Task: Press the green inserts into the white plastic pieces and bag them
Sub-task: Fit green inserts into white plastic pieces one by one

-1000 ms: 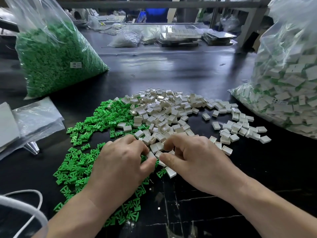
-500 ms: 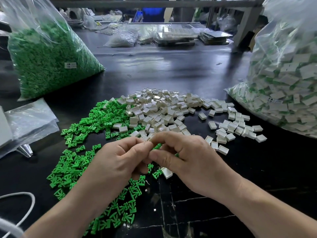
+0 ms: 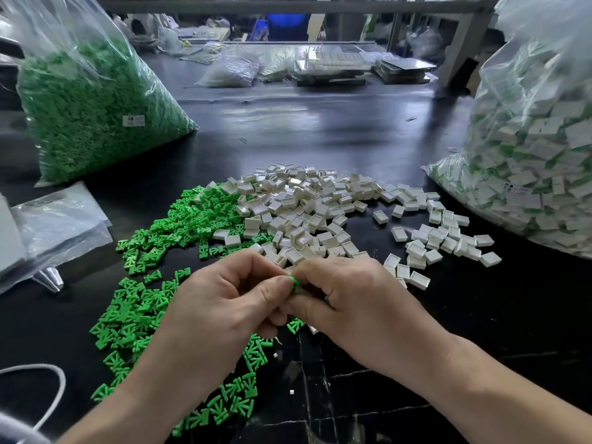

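Grips pinching one green insert above the bench's near middle.
I see the left grip (image 3: 217,302) and right grip (image 3: 358,302) curled fingertip to fingertip round a green insert (image 3: 295,283), only its edge showing; whether a white piece sits under it I cannot tell. Loose green inserts (image 3: 179,225), flat and fan-shaped, spread from the bench (image 3: 320,129) centre to its near-left edge. White plastic pieces (image 3: 307,213), small open-topped rectangular shells, are heaped just beside them. The clear bag of green inserts (image 3: 89,116) at far left carries a small white label (image 3: 133,120), and the bag of filled white pieces (image 3: 538,149) at the right edge bears a second label (image 3: 515,188); I can read neither.
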{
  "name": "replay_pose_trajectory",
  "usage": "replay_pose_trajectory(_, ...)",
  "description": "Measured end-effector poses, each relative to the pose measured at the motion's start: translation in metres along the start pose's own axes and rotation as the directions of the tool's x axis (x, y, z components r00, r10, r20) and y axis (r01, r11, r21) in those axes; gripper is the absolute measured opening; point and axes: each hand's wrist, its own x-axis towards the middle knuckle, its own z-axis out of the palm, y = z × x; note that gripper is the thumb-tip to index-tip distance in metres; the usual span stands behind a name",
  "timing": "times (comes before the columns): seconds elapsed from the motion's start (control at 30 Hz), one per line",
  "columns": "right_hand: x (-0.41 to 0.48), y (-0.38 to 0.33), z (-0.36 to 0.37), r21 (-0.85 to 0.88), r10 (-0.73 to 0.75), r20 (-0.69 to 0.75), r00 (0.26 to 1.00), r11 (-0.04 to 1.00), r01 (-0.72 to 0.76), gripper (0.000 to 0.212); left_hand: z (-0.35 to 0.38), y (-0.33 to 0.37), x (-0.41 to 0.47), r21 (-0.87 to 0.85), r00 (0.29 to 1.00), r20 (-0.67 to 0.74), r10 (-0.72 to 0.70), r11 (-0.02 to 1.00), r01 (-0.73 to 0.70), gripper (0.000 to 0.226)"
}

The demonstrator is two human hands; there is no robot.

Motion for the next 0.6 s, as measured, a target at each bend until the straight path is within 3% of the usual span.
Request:
replay_pose_trajectory(0.13, -0.001, -0.001, -0.003, 0.111, 0.049, 0.020, 0.999, 0.993, -0.051, 0.009, 0.002, -0.002, -0.001, 0.064, 0.996, -0.053, 0.069, 0.996, -0.066, 0.010)
replay_pose_trajectory(0.23, -0.002, 0.001, -0.005, 0.220, 0.161, 0.054, 0.985, 0.961, -0.169, 0.009, 0.002, -0.002, 0.001, -0.061, 0.991, -0.117, 0.071, 0.995, -0.079, 0.012)
replay_pose_trajectory(0.33, -0.003, 0.001, -0.010, 0.514, 0.234, 0.157, 0.959, 0.810, -0.282, 0.005, -0.001, -0.003, 0.003, -0.219, 0.990, -0.130, 0.056, 0.972, -0.084, 0.017)
replay_pose_trajectory(0.4, -0.003, -0.003, -0.012, 0.663, 0.218, 0.214, 0.952, 0.683, -0.306, 0.012, -0.002, -0.003, 0.003, -0.209, 0.991, -0.111, 0.079, 0.973, -0.101, 0.022)
replay_pose_trajectory(0.47, -0.003, -0.004, -0.013, 0.715, 0.196, 0.249, 0.949, 0.624, -0.316, 0.018, -0.001, -0.003, 0.002, -0.183, 0.988, -0.120, 0.102, 0.975, -0.123, 0.018)
replay_pose_trajectory(0.6, -0.002, 0.000, -0.014, 0.716, 0.222, 0.267, 0.938, 0.605, -0.347, 0.021, -0.002, -0.004, 0.002, -0.142, 0.983, -0.143, 0.119, 0.980, -0.140, 0.015)
